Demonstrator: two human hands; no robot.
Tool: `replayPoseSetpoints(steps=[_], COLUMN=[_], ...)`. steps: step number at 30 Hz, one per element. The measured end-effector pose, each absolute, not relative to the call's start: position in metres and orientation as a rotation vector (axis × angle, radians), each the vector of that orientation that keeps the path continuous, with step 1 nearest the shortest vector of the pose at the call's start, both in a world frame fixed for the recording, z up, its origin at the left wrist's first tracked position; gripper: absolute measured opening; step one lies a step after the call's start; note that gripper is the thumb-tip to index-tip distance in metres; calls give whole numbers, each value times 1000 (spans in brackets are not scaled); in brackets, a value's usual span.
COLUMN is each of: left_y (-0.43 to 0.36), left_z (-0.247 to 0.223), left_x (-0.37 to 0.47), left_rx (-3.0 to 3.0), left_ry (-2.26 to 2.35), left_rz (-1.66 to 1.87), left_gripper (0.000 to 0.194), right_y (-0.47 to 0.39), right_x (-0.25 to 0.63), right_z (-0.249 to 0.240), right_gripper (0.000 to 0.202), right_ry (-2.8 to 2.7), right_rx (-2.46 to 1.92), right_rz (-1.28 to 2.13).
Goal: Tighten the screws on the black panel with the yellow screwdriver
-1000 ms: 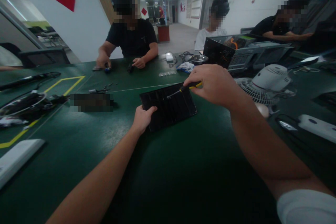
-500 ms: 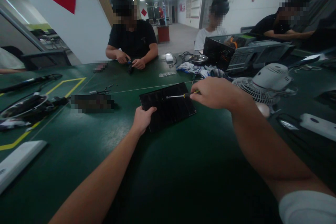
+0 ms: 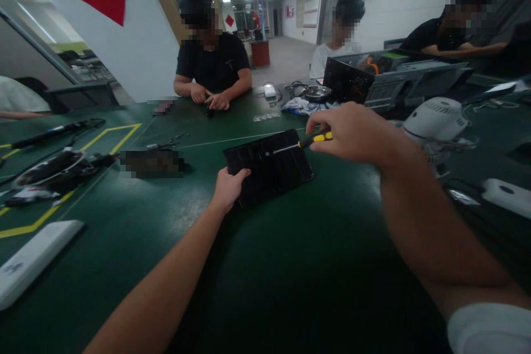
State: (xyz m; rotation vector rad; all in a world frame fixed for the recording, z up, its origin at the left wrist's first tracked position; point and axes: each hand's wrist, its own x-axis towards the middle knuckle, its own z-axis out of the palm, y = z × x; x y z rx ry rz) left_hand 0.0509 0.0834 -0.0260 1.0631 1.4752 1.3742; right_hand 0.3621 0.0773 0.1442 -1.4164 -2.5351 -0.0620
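Observation:
A flat black panel (image 3: 276,168) lies tilted slightly on the green table (image 3: 265,265). My left hand (image 3: 229,189) grips its left edge, with the thumb on top. My right hand (image 3: 352,135) holds a screwdriver (image 3: 317,139) with a yellow and black handle above the panel's right part. The metal shaft points left, and its tip is beside a small round light spot near the panel's middle; whether they touch I cannot tell.
Across the table sits a person in black (image 3: 213,61). An open computer case (image 3: 398,80) and a white fan (image 3: 435,119) stand at the right. White power strips (image 3: 37,260) lie at both sides, and cables (image 3: 50,168) at the left.
My right hand has moved up and right, drawing the screwdriver slightly right and showing more of its yellow handle. A light round spot now shows at the tip. The view has shifted slightly.

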Motion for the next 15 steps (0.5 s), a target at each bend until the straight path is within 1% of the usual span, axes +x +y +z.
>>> replayPoseSetpoints(steps=[4,9,15], left_y=[83,83,81], left_z=[-26,-26,-23], left_x=[51,52,53], left_rx=[1061,1074,1064], left_ry=[1485,1483,1477], left_rz=[1357,1359,1346], left_gripper=[37,36,35], right_y=[76,77,76], right_x=[355,347,341], right_z=[139,132,132], right_gripper=[25,27,26], right_ry=[-2433,-2381,-2431], right_rx=[-1289,-1192,-1222], right_rz=[-159,-194,-242])
